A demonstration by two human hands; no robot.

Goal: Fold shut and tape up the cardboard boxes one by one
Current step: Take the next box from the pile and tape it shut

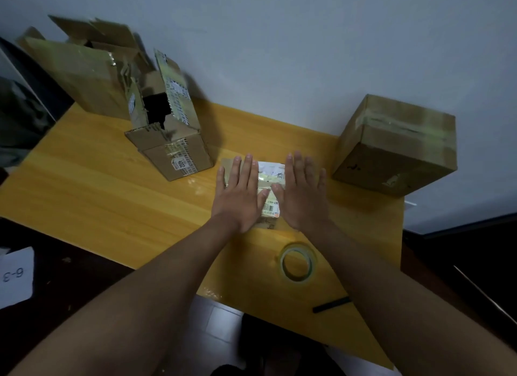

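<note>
The fingers [246, 168] of both hands were laid flat and straight, slightly spread, on the small box [270, 179] at the table's [84, 179] middle. If pressure were released, the flaps could spring open before the tape [298, 262] was reached.

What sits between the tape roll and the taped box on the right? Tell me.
In the head view, the right hand and forearm cross that stretch between the tape roll and the taped box; otherwise only bare table.
</note>
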